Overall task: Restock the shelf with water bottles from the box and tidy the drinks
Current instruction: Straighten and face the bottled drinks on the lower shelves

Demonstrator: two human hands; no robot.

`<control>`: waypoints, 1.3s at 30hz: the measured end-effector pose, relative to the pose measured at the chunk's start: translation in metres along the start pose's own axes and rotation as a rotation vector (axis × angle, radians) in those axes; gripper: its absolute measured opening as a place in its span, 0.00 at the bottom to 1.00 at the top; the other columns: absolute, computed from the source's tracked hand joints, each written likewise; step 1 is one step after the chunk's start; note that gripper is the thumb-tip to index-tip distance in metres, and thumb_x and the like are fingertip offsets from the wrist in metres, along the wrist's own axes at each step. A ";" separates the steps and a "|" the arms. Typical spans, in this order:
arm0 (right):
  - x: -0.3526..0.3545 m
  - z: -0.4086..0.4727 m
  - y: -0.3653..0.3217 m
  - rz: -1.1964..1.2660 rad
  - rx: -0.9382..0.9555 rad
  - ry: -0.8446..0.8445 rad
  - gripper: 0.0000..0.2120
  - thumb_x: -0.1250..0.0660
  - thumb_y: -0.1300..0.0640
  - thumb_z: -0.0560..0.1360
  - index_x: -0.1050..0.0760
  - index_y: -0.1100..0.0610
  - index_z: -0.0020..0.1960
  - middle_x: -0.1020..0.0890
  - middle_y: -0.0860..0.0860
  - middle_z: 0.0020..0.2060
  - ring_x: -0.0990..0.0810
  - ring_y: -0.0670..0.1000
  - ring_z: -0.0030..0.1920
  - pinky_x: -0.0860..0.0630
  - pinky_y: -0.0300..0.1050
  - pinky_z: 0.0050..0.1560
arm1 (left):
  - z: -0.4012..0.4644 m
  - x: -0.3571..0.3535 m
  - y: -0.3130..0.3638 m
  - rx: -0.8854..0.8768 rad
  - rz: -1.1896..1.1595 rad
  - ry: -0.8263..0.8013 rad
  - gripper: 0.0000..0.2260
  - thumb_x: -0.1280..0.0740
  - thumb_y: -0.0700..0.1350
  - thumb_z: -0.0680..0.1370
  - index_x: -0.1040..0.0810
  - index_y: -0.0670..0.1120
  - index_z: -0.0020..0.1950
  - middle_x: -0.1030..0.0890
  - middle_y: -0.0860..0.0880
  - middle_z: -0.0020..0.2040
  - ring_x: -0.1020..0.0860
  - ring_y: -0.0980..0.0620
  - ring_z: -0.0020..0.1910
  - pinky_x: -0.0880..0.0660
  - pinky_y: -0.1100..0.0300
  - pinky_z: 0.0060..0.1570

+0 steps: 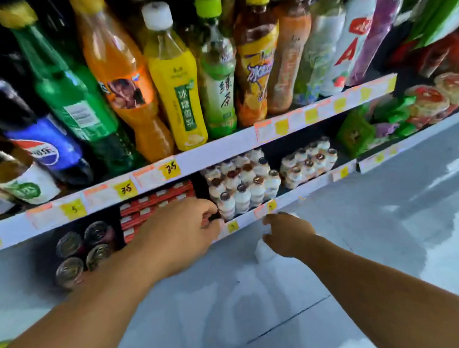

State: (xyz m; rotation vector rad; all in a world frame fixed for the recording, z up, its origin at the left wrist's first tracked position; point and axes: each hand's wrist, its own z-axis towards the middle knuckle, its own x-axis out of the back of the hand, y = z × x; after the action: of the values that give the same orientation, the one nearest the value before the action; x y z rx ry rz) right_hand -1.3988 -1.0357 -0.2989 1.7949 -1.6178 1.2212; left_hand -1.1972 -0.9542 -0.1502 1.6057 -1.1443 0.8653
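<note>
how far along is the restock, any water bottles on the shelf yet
Done: the upper shelf looks full of upright drinks, though no water bottles or box show. In hand: the left hand reaches the lower shelf beside the pack of small white bottles; whether it grips anything is unclear. The right hand hovers by the shelf edge, holding nothing. Left: the water restock itself.

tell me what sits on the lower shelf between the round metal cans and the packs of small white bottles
In the head view, stacked red cartons sit between the cans and the white bottle packs, partly hidden by the left hand.
</note>
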 end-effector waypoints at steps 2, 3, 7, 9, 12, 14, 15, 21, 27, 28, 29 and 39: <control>-0.023 0.006 0.008 -0.019 -0.028 -0.064 0.24 0.38 0.48 0.79 0.34 0.46 0.74 0.30 0.51 0.68 0.28 0.55 0.69 0.29 0.50 0.64 | 0.000 -0.011 -0.006 0.015 -0.036 -0.022 0.15 0.39 0.61 0.76 0.21 0.55 0.54 0.18 0.55 0.49 0.20 0.51 0.49 0.22 0.50 0.48; -0.031 0.009 0.010 -0.028 -0.034 -0.087 0.25 0.37 0.50 0.78 0.36 0.46 0.75 0.30 0.51 0.69 0.28 0.55 0.69 0.28 0.50 0.64 | 0.000 -0.016 -0.009 0.026 -0.052 -0.033 0.14 0.39 0.61 0.77 0.21 0.55 0.55 0.17 0.56 0.50 0.20 0.51 0.50 0.22 0.50 0.48; -0.048 0.020 0.012 -0.009 -0.052 -0.097 0.25 0.37 0.57 0.78 0.36 0.48 0.74 0.31 0.53 0.67 0.27 0.57 0.67 0.25 0.51 0.62 | -0.001 -0.028 -0.015 0.032 -0.064 -0.042 0.13 0.39 0.59 0.77 0.21 0.52 0.49 0.17 0.53 0.45 0.20 0.51 0.46 0.22 0.48 0.46; -0.052 0.024 0.012 -0.001 -0.054 -0.083 0.24 0.37 0.59 0.77 0.33 0.49 0.72 0.31 0.54 0.66 0.26 0.58 0.65 0.24 0.52 0.61 | -0.002 -0.030 -0.018 0.045 -0.082 -0.049 0.13 0.39 0.59 0.78 0.21 0.52 0.50 0.17 0.52 0.46 0.20 0.50 0.46 0.22 0.48 0.47; -0.054 0.028 0.013 -0.006 -0.050 -0.066 0.22 0.37 0.60 0.76 0.31 0.51 0.70 0.31 0.55 0.64 0.25 0.58 0.63 0.23 0.52 0.61 | -0.004 -0.029 -0.019 0.063 -0.112 -0.058 0.14 0.39 0.59 0.79 0.20 0.51 0.51 0.17 0.53 0.47 0.20 0.50 0.48 0.23 0.49 0.49; -0.054 0.028 0.014 0.003 -0.049 -0.061 0.21 0.37 0.60 0.76 0.30 0.52 0.69 0.30 0.55 0.63 0.25 0.59 0.62 0.23 0.51 0.60 | -0.005 -0.027 -0.019 0.067 -0.122 -0.057 0.13 0.39 0.59 0.79 0.20 0.52 0.52 0.17 0.53 0.48 0.20 0.51 0.48 0.22 0.49 0.49; -0.054 0.027 0.013 0.011 -0.045 -0.060 0.20 0.36 0.59 0.77 0.30 0.52 0.69 0.30 0.55 0.62 0.24 0.59 0.61 0.23 0.51 0.59 | -0.006 -0.026 -0.018 0.069 -0.124 -0.057 0.13 0.39 0.59 0.79 0.20 0.52 0.52 0.17 0.53 0.48 0.20 0.51 0.48 0.22 0.49 0.49; -0.005 0.006 -0.005 0.073 0.028 -0.013 0.18 0.30 0.50 0.71 0.24 0.51 0.61 0.20 0.52 0.55 0.21 0.55 0.55 0.23 0.45 0.52 | -0.009 -0.021 -0.010 0.071 -0.149 -0.068 0.13 0.38 0.56 0.80 0.21 0.53 0.58 0.18 0.54 0.53 0.21 0.52 0.53 0.23 0.51 0.53; 0.140 -0.056 -0.064 0.069 0.298 0.062 0.15 0.29 0.48 0.71 0.19 0.51 0.56 0.17 0.47 0.47 0.22 0.49 0.41 0.25 0.42 0.39 | -0.008 0.002 0.000 0.083 -0.410 -0.058 0.19 0.35 0.56 0.79 0.29 0.55 0.68 0.24 0.58 0.65 0.24 0.53 0.63 0.24 0.50 0.59; 0.168 -0.073 -0.074 0.078 0.344 0.093 0.14 0.29 0.47 0.71 0.18 0.50 0.54 0.17 0.46 0.42 0.21 0.47 0.37 0.24 0.41 0.35 | -0.010 0.013 0.004 0.061 -0.467 -0.038 0.20 0.34 0.58 0.77 0.30 0.58 0.68 0.24 0.59 0.66 0.24 0.54 0.63 0.23 0.50 0.58; 0.192 -0.090 -0.082 0.110 0.381 0.122 0.11 0.29 0.47 0.71 0.19 0.48 0.52 0.18 0.46 0.36 0.20 0.46 0.33 0.25 0.40 0.32 | -0.012 0.024 0.008 0.030 -0.523 -0.016 0.20 0.33 0.60 0.76 0.30 0.61 0.68 0.23 0.62 0.64 0.23 0.56 0.62 0.23 0.51 0.57; 0.339 -0.217 -0.134 0.490 0.599 0.632 0.12 0.26 0.48 0.68 0.19 0.46 0.50 0.17 0.45 0.31 0.23 0.42 0.25 0.23 0.44 0.30 | -0.064 0.161 0.052 -0.186 -0.862 0.200 0.24 0.23 0.52 0.70 0.28 0.62 0.62 0.18 0.66 0.55 0.20 0.66 0.53 0.23 0.66 0.53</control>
State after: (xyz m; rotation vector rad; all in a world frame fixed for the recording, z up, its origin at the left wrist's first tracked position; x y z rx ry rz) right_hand -1.3643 -1.0252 0.1239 1.0776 -1.4165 2.4015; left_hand -1.1979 -0.9434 0.0307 1.5916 -0.3001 0.3195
